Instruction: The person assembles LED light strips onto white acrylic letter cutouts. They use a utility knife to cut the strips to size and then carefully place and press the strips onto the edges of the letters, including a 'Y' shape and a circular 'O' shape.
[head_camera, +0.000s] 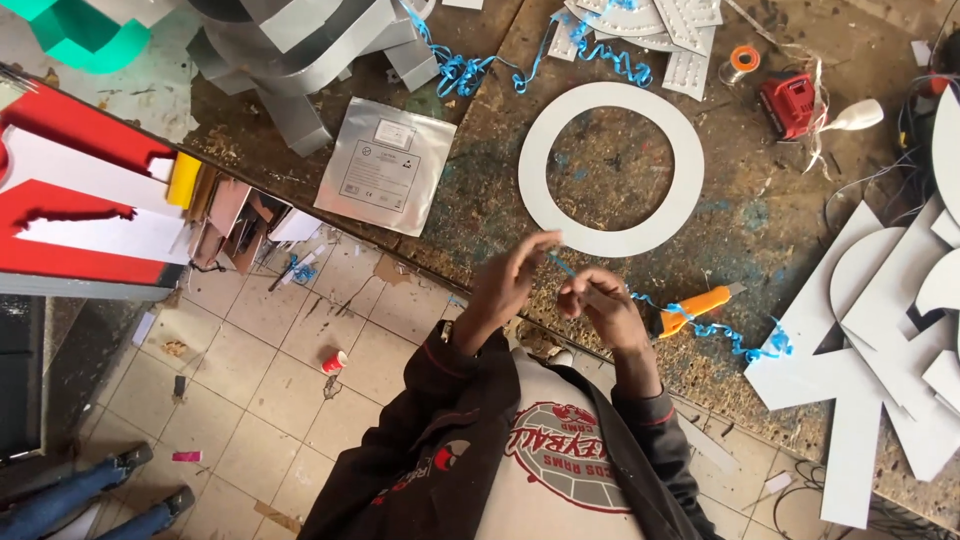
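1. Peeling looks to be the work in hand: the left hand (508, 283) and the right hand (598, 303) meet over the edge of the workbench (700, 240), and a thin blue film strip (562, 265) runs between them.
2. As for what is done, I judge a fair share is finished: curls of blue film (730, 335) lie on the bench just right of the hands, and more blue curls (460, 72) sit near the far edge among the grey cut letters (300, 60).
3. As for what is left, the white ring (610, 168) lies flat on the bench just beyond the hands, and a stack of white cut shapes (880, 320) waits at the right; whether they carry film I cannot tell.
4. An orange utility knife (690, 310) rests on the bench just beside the right hand, not held.
5. Left hand: raised, wrist bent, fingers extended and drawn together, pinching the upper end of the strip.
6. Right hand: lower, fingers curled narrow around a small pale piece at the strip's other end; what that piece is stays too blurred to tell.
7. Both forearms angle inward from dark sleeves, so the hands are near each other, not touching.
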